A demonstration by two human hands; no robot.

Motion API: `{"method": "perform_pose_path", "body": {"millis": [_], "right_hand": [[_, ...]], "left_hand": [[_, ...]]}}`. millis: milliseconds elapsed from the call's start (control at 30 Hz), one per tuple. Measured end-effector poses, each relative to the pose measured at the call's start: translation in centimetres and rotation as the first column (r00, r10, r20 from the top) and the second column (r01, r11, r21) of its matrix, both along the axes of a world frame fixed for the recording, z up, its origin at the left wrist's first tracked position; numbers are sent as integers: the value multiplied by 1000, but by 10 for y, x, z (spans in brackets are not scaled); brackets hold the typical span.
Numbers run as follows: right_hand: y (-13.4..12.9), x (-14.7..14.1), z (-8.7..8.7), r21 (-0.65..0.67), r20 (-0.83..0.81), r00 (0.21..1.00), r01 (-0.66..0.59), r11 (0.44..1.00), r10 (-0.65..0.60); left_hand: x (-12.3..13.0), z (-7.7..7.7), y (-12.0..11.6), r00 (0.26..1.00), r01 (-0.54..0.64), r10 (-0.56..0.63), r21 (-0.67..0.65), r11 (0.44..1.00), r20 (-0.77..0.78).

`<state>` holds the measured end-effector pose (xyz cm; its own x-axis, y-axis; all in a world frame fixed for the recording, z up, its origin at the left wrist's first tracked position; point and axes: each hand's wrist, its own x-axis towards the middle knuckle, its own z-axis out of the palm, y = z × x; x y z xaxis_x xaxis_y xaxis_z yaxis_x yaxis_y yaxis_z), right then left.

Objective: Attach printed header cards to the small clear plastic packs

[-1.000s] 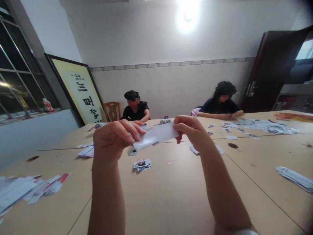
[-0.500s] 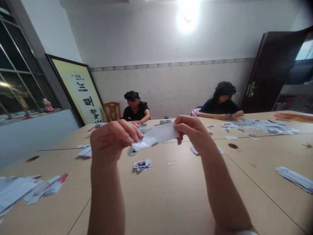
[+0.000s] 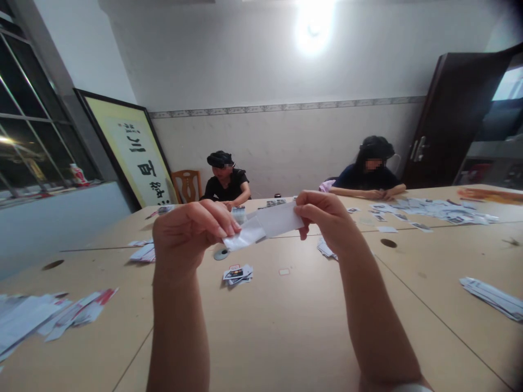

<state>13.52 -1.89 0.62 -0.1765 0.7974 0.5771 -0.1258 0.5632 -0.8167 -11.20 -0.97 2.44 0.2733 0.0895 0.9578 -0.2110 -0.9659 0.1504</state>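
Above the table, my left hand [image 3: 190,231] pinches a glossy, see-through plastic sleeve [image 3: 246,235] between thumb and fingers. A plain white card [image 3: 281,219] is gripped at its right end by my right hand [image 3: 324,218]. The card's left end meets the sleeve's right end; how far it lies inside the sleeve, I cannot tell. Below them on the table lies a small pile of printed cards [image 3: 237,276], with a small red-edged label [image 3: 284,272] to its right.
Paper strips [image 3: 36,321] are heaped at the left, and another stack [image 3: 492,298] lies at the right. Many scattered cards [image 3: 433,209] cover the far right. Two people sit across the table [image 3: 278,337]. Cable holes [image 3: 389,243] are set in its top.
Both hands, with the sleeve and the card, have shifted slightly to the right. The card and sleeve still meet end to end, and both grips look the same.
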Motion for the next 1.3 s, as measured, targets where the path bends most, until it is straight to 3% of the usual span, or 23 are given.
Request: {"method": "perform_pose_path", "body": {"millis": [1300], "right_hand": [[-1,4,0,-50,-15,999,35,998,-36]], "left_hand": [[3,2,-3,1000,-5,5,-9,1000,0]]}}
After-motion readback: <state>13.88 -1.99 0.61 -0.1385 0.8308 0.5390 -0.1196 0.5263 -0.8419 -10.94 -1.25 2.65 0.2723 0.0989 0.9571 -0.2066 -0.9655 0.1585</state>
